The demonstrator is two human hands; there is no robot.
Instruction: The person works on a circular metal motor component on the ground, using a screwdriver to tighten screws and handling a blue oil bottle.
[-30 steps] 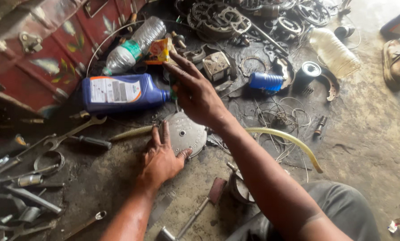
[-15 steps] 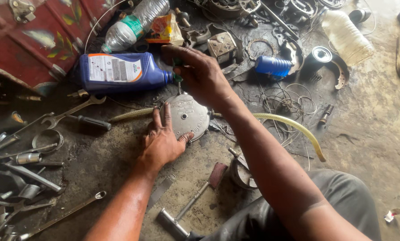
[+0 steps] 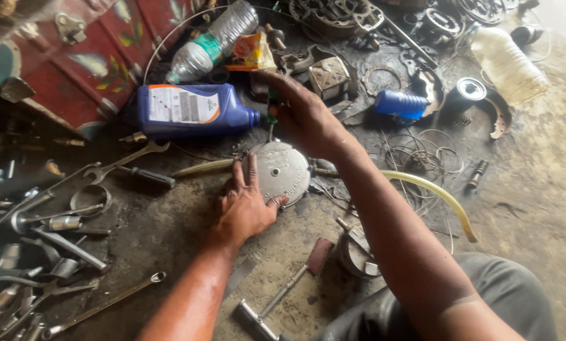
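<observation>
— head view first: what are the two hands doing?
— left hand (image 3: 245,205) lies flat on the oily ground, fingers spread, thumb and fingertips touching the near edge of a round grey metal cover (image 3: 283,170). right hand (image 3: 305,117) is above the cover's far edge, fingers curled shut around the green handle of a screwdriver (image 3: 271,113); the shaft points down to the cover's rim.
— where does the cover sit?
— on the floor, between the hands, just below a blue oil bottle (image 3: 191,108) lying on its side. a yellowish hose (image 3: 434,192) curves out from behind it to the right, under the right forearm.
— what else is close by?
— a clear plastic water bottle (image 3: 210,41) lies past the oil bottle, beside a red painted metal box (image 3: 75,57). a small blue can (image 3: 401,104) lies to the right of the right hand. wrenches (image 3: 116,164) and other tools lie scattered on the left. a hammer (image 3: 289,284) lies near the person's knee.
</observation>
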